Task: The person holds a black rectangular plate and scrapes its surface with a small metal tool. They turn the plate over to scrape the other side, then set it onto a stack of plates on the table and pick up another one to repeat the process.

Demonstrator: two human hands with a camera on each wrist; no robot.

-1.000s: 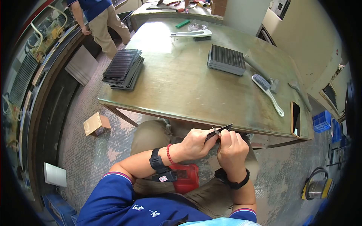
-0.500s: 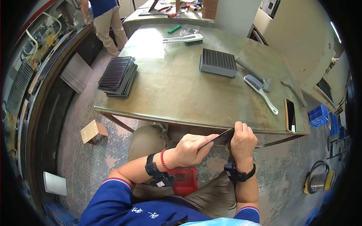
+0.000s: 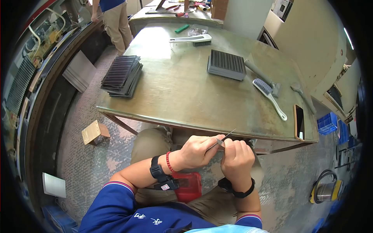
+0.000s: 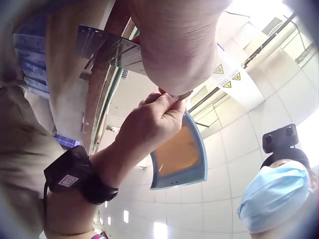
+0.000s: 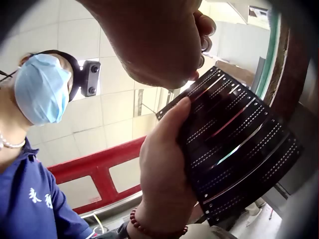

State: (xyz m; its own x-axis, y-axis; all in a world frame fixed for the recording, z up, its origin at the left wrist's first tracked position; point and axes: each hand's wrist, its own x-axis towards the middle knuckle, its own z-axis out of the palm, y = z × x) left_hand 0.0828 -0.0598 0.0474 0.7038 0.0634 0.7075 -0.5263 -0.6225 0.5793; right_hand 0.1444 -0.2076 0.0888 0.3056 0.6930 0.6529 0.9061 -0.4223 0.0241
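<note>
In the head view my left hand (image 3: 198, 151) grips a thin black circuit board panel (image 5: 234, 144), which appears nearly edge-on there. The right wrist view shows its face, with rows of small holes and long slots, and the left thumb pressed on it. My right hand (image 3: 237, 157) is curled with its fingers close by the left fingertips. It pinches a small grey blade-like piece (image 3: 220, 143) against the panel's edge; most of that piece is hidden in the fingers. Both hands are just off the table's front edge, above the lap.
On the table (image 3: 175, 89) stand a fanned stack of black panels (image 3: 121, 75) and a neater stack (image 3: 226, 65). A white-handled brush (image 3: 269, 97), another brush (image 3: 192, 39), a hammer (image 3: 262, 75) and a phone (image 3: 299, 121) lie about. A person (image 3: 114, 23) stands at the far left.
My right hand went out to the panel's far right end, then came back left beside the left hand. The panel has turned more edge-on. The person at the back has moved slightly away.
</note>
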